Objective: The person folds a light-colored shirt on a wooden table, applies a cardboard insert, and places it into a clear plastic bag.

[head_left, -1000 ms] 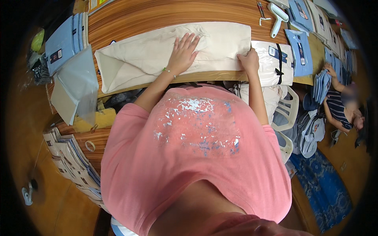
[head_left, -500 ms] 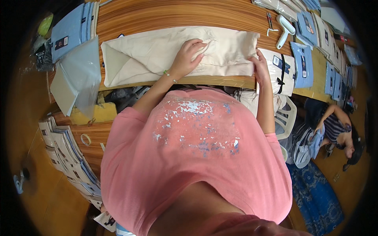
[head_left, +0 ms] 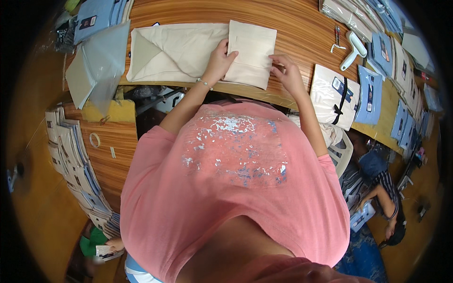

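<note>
A cream folded cloth (head_left: 184, 47) lies lengthwise on the wooden table in front of me, its right end doubled back over itself as a squarish flap (head_left: 251, 52). A stiff beige triangle (head_left: 147, 59) shows at its left end. My left hand (head_left: 218, 61), with a bead bracelet at the wrist, grips the left edge of the flap, thumb on top. At the fold on the right is my right hand (head_left: 287, 73), fingers apart, the fingertips at the cloth's edge and holding nothing.
Right of the cloth are a lint roller (head_left: 354, 50), small pliers (head_left: 337, 35) and a packed cream garment with a black ribbon (head_left: 332, 92). Bagged blue garments (head_left: 96, 21) and clear plastic sleeves (head_left: 101, 56) sit at left. Another person (head_left: 384, 198) bends at lower right.
The cloth's right end has been folded over to the left, shortening it. My right hand has moved left with the new fold; my left hand has shifted to the flap's edge.
</note>
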Demonstrator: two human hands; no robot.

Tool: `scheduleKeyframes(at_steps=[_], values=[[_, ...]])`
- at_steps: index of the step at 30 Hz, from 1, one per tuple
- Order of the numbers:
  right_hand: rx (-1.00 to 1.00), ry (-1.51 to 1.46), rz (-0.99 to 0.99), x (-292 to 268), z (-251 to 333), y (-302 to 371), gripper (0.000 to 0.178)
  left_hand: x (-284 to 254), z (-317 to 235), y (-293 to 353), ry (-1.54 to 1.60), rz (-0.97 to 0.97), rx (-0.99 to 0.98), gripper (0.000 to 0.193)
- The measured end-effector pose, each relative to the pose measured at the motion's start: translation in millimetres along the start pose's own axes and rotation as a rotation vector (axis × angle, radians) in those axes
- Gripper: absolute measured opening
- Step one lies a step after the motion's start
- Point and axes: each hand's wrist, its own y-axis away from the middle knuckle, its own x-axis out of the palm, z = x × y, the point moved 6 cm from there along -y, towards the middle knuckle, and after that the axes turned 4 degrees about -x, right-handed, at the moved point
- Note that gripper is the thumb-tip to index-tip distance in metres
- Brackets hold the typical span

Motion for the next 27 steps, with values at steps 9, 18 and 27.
scheduleKeyframes(at_steps=[9,18,27], values=[[-0.335,0.406,-0.186,4,-16,10,0.012,50,-56,28,-0.851,0.057,0.633,0.047],[-0.249,0.495,-0.095,20,-15,16,0.009,70,-9,9,-0.953,0.087,0.504,0.044],[0.002,0.382,0.241,15,-1,17,0.012,65,-14,21,-0.838,0.06,0.598,0.044]])
